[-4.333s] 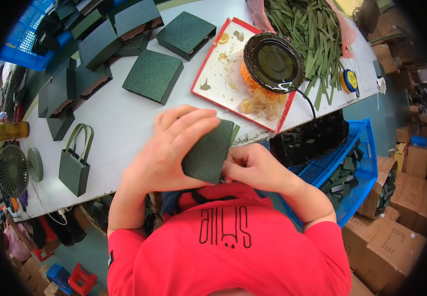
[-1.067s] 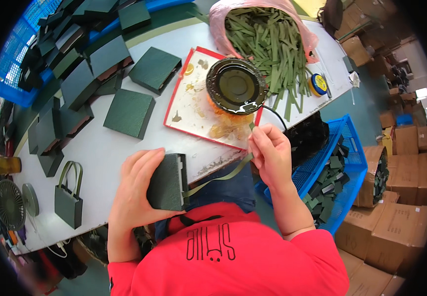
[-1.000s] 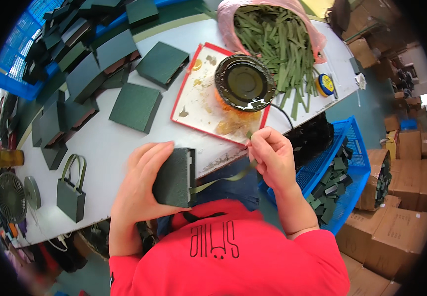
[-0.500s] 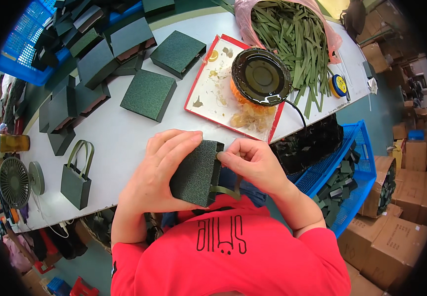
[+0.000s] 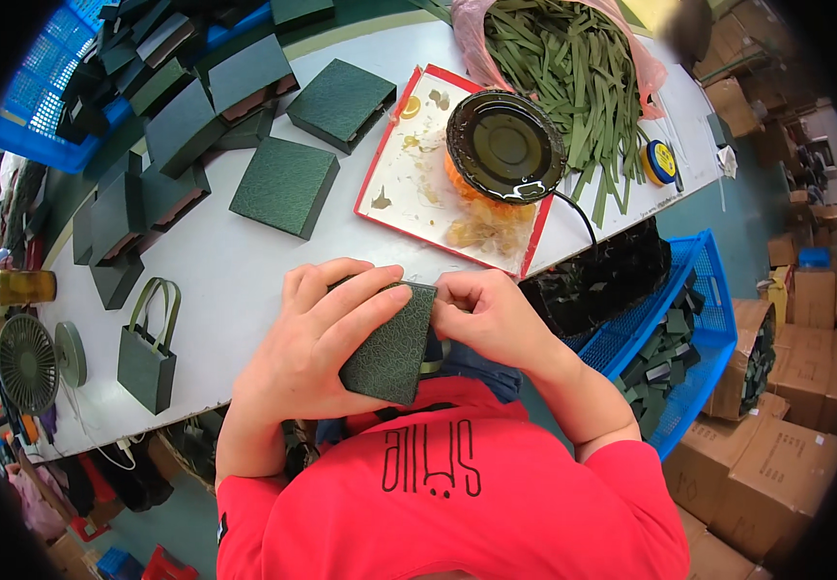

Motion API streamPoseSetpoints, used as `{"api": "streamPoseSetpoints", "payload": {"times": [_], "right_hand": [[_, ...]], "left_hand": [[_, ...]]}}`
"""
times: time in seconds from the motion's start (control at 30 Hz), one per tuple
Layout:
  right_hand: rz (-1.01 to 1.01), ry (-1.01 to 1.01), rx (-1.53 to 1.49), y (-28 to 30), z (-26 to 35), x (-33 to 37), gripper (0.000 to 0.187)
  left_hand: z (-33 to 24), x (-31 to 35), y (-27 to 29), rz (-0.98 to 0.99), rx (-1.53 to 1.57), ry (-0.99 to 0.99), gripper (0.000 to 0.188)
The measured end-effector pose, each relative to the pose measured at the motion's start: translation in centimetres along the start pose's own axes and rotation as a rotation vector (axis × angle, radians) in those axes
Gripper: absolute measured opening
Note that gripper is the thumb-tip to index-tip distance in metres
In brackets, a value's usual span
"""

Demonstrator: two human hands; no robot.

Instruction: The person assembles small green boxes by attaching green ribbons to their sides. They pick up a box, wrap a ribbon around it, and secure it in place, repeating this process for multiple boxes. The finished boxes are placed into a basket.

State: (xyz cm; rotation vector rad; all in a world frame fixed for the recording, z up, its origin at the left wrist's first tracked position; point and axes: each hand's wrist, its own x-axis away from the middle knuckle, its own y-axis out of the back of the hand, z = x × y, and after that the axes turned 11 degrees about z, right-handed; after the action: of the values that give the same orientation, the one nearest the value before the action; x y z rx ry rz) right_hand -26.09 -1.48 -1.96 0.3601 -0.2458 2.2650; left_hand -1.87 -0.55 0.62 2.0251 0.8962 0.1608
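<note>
Green textured gift bag (image 5: 385,343), off the counter (image 5: 216,300) and just above the red shirt (image 5: 534,483), sits in the left hand (image 5: 327,333), whose fingers wrap over its upper face; its open side has turned out of view, and only a short length of olive ribbon (image 5: 432,366) shows at its right edge; the right hand (image 5: 481,307), fingers curled, is up against that same edge, though whether it pinches the ribbon's end cannot be told. About a second ago the ribbon stretched out from the bag, its end held well away by the right hand; half a second ago the opening was in sight, with the right fingertips at its upper corner; now they lie behind the edge, which I take to mean that the ribbon's second end is being seated at the bag's mouth, so that a handle loop seems close to formed.

Beyond the hands lies the red-rimmed tray (image 5: 407,215), bearing the round black pot (image 5: 507,145) of glossy liquid; behind it, loose ribbon strips (image 5: 568,82) spill from the pink plastic bag (image 5: 476,43); to the left, the handled gift bag (image 5: 147,365) stands upright, and two handleless gift bags (image 5: 285,186) lie nearer the tray; these rest as before, shifted only by the camera's movement.
</note>
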Motion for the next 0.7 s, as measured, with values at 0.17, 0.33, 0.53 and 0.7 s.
{"api": "streamPoseSetpoints", "payload": {"times": [0.17, 0.33, 0.53, 0.7], "right_hand": [[0.103, -0.024, -0.23, 0.6, 0.9, 0.1, 0.026], [-0.018, 0.095, -0.237, 0.5, -0.5, 0.5, 0.021], [-0.079, 0.038, 0.0, -0.8, 0.0, 0.5, 0.026], [0.021, 0.027, 0.047, -0.1, -0.3, 0.6, 0.026]], "left_hand": [[0.6, 0.4, -0.4, -0.082, 0.092, 0.033, 0.093], [1.0, 0.8, -0.1, -0.075, 0.135, 0.049, 0.099], [0.2, 0.1, -0.4, -0.029, 0.114, 0.05, 0.094], [0.2, 0.6, -0.7, 0.014, 0.048, 0.104, 0.092]]}}
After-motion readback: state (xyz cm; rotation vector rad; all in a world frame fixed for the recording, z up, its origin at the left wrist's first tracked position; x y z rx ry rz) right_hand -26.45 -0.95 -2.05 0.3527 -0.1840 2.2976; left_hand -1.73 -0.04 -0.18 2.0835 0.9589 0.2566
